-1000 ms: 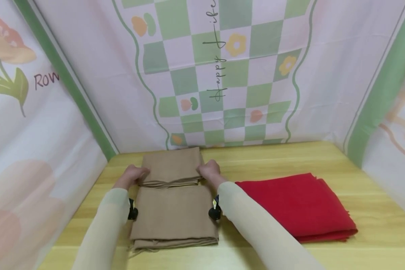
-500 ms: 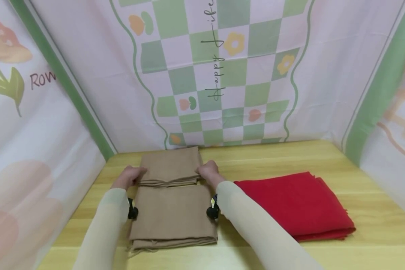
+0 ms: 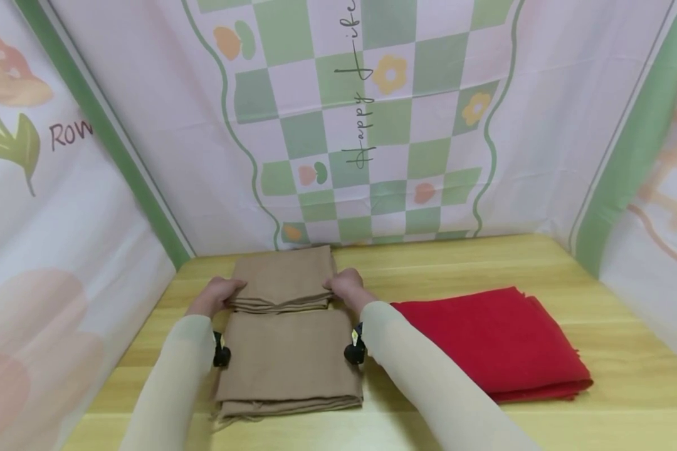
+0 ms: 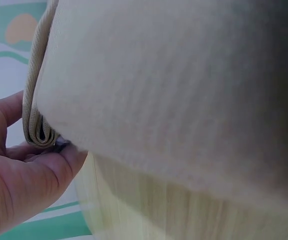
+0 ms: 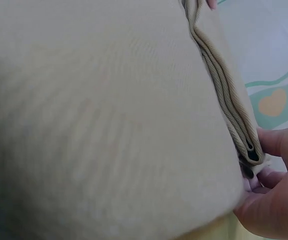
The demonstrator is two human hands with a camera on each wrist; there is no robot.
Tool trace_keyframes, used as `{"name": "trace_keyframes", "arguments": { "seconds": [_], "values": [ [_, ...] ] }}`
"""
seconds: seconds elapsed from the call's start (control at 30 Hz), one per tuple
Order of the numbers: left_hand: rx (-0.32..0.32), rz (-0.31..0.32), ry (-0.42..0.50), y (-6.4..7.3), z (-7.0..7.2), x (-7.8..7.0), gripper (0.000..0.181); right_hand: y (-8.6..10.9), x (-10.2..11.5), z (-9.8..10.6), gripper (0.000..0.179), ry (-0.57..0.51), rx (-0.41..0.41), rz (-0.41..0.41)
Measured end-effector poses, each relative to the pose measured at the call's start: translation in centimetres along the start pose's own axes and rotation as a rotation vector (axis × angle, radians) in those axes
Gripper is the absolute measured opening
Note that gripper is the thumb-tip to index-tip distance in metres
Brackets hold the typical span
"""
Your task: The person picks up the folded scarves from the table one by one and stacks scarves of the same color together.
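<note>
In the head view, a folded brown cloth (image 3: pixel 282 272) lies near the back left of the table, its layered front edge toward me. My left hand (image 3: pixel 217 293) pinches its left front corner, while my right hand (image 3: pixel 348 287) pinches the right one. Both wrist views show thumb and fingers around the layered folds (image 4: pixel 39 131), though some fingertips are hidden. Just in front lies a second folded brown cloth (image 3: pixel 290 354), larger in view, between my forearms. Its surface fills much of each wrist view, blurred by closeness.
A folded red cloth (image 3: pixel 496 344) lies to the right, partly covered by my right forearm. The wooden table (image 3: pixel 440 269) meets a printed fabric wall (image 3: pixel 346 207) at the back, close behind the far cloth. More printed fabric (image 3: pixel 84 263) hangs at left and right.
Both hands keep hold of the far brown cloth's corners. Its front edge dips slightly more in the middle. The head view has shifted a little; the red cloth has not moved.
</note>
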State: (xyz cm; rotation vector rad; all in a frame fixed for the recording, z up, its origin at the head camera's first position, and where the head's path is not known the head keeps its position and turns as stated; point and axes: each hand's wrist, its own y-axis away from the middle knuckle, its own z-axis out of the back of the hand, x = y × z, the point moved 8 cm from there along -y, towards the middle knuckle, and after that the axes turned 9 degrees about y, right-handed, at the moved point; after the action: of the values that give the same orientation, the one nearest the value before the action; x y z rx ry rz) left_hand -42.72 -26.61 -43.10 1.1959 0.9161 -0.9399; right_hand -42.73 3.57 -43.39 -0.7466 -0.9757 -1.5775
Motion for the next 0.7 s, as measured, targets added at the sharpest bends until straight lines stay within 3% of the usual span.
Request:
{"name": "trace_keyframes", "arguments": {
  "seconds": [0.13,0.27,0.53,0.7],
  "values": [
    [-0.006,0.0,-0.001,-0.2,-0.1,0.0,0.014,-0.3,0.2,-0.1,0.043,0.046,-0.012,0.031],
    [-0.027,-0.005,-0.01,-0.2,0.0,-0.2,0.013,-0.5,0.4,-0.2,0.046,0.069,-0.023,0.038],
    [-0.092,-0.047,-0.049,-0.2,0.3,-0.6,0.018,0.3,1.2,0.5,0.014,0.09,-0.088,0.089],
    [-0.125,-0.103,-0.102,0.0,0.5,-1.4,0.012,0.2,1.4,0.5,0.02,0.085,-0.115,0.119]
  ]
}}
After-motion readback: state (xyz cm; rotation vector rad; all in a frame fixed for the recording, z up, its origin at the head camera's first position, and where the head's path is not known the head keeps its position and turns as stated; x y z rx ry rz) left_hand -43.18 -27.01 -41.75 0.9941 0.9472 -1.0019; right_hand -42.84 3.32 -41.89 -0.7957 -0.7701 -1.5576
